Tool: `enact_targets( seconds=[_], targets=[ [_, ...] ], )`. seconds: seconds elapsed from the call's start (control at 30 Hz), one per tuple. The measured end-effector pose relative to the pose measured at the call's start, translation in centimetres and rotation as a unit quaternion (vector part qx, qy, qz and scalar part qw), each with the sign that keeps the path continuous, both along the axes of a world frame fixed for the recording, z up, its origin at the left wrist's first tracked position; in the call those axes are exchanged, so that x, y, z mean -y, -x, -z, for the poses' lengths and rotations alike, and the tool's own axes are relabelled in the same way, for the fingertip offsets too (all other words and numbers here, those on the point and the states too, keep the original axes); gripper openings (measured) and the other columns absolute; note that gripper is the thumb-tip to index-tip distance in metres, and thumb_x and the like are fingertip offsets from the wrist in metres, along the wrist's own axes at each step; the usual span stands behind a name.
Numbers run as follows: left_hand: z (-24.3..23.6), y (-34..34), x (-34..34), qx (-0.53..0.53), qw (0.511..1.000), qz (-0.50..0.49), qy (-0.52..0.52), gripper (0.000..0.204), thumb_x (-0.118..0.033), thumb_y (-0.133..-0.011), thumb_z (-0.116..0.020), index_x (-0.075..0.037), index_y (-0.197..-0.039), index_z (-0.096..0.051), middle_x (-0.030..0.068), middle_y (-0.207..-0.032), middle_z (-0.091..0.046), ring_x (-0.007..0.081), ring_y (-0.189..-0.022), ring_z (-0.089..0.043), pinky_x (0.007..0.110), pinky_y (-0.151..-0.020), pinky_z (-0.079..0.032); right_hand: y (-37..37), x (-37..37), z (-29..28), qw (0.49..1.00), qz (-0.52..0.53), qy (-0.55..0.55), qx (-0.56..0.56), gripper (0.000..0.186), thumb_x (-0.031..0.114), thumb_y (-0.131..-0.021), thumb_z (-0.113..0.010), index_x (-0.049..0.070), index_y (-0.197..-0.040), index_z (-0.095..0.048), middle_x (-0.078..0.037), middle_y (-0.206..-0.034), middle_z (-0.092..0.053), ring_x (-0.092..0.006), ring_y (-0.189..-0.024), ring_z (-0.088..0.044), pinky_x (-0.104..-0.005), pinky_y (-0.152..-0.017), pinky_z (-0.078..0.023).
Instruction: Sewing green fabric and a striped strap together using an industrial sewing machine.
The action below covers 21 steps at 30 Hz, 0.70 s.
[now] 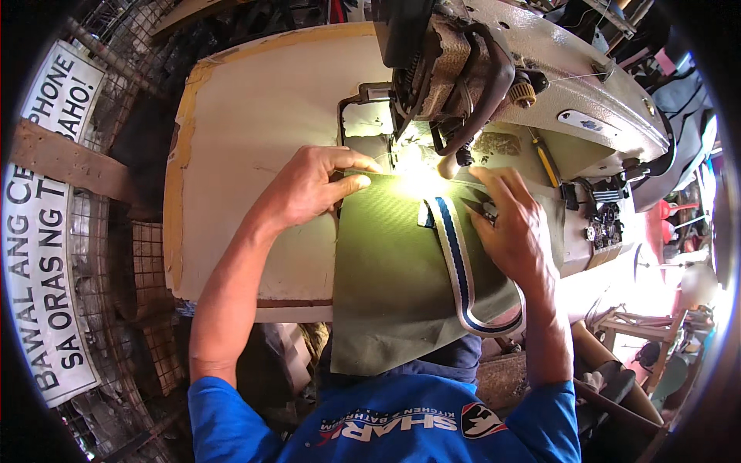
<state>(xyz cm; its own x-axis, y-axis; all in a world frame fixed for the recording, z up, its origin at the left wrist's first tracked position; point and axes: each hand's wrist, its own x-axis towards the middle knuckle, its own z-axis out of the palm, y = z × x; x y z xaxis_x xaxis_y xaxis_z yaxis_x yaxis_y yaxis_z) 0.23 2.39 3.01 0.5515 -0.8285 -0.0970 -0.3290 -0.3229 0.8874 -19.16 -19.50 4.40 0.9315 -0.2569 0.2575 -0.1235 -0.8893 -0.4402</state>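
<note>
A dark green sheet of fabric or leatherette [378, 262] lies under the lit head of a sewing machine [455, 85] and hangs over the table's near edge. My left hand [309, 189] pinches its far left corner between thumb and forefinger. In my right hand [513, 220], at the sheet's far right, is a small dark pointed tool like thread snips [480, 207], partly hidden by the fingers. Between my hands, a blue-and-white webbing strap [457, 266] runs down the sheet and curls under my right wrist. Glare washes out the needle area.
The white tabletop [255, 154] with a worn taped edge spreads to the left. A yellow-handled screwdriver [546, 162] lies by the machine's bed, and dark metal parts [608, 220] sit farther right. Wire mesh and a white sign [58, 231] stand at the far left.
</note>
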Motion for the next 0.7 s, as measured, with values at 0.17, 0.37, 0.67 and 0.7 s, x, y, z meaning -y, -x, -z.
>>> enact_targets(
  seconds=[0.17,0.37,0.67,0.7],
  targets=[
    [0.7,0.1,-1.4,0.226,0.964,0.067,0.123,0.021,0.006,-0.084,-0.064,-0.006,-0.100,-0.072,0.0031,-0.084,-0.057,0.0152,-0.076,-0.060,0.029,-0.061,-0.050,-1.3,1.9,1.2,0.994,-0.093,0.065,-0.003,0.042,0.002,-0.074,-0.069,0.008,-0.114,-0.062,-0.010,-0.100,-0.060,-0.0346,-0.082,-0.065,-0.0416,-0.071,-0.053],
    [1.3,0.3,-2.4,0.487,0.855,0.142,0.111,0.031,-0.004,-0.069,-0.067,-0.006,-0.099,-0.073,0.0044,-0.083,-0.057,0.0212,-0.078,-0.059,0.033,-0.063,-0.052,0.8,1.2,2.2,0.969,-0.153,0.190,0.023,0.042,0.005,-0.075,-0.062,0.006,-0.117,-0.063,-0.006,-0.104,-0.061,-0.0198,-0.086,-0.068,-0.0355,-0.069,-0.056],
    [1.4,0.6,-2.3,0.484,0.857,0.128,0.125,0.022,-0.005,-0.075,-0.066,-0.005,-0.097,-0.071,0.0045,-0.083,-0.055,0.0204,-0.078,-0.058,0.033,-0.068,-0.054,1.4,1.0,2.5,0.967,-0.137,0.212,0.019,0.046,0.010,-0.075,-0.061,0.006,-0.122,-0.062,-0.007,-0.110,-0.060,-0.0208,-0.092,-0.067,-0.0342,-0.073,-0.055],
    [1.5,0.6,-2.3,0.485,0.856,0.128,0.127,0.022,-0.005,-0.075,-0.066,-0.005,-0.097,-0.071,0.0045,-0.083,-0.055,0.0204,-0.078,-0.058,0.033,-0.068,-0.054,1.3,1.1,2.5,0.965,-0.146,0.216,0.022,0.047,0.008,-0.075,-0.061,0.006,-0.122,-0.061,-0.007,-0.109,-0.060,-0.0212,-0.092,-0.067,-0.0342,-0.072,-0.055]
  ],
)
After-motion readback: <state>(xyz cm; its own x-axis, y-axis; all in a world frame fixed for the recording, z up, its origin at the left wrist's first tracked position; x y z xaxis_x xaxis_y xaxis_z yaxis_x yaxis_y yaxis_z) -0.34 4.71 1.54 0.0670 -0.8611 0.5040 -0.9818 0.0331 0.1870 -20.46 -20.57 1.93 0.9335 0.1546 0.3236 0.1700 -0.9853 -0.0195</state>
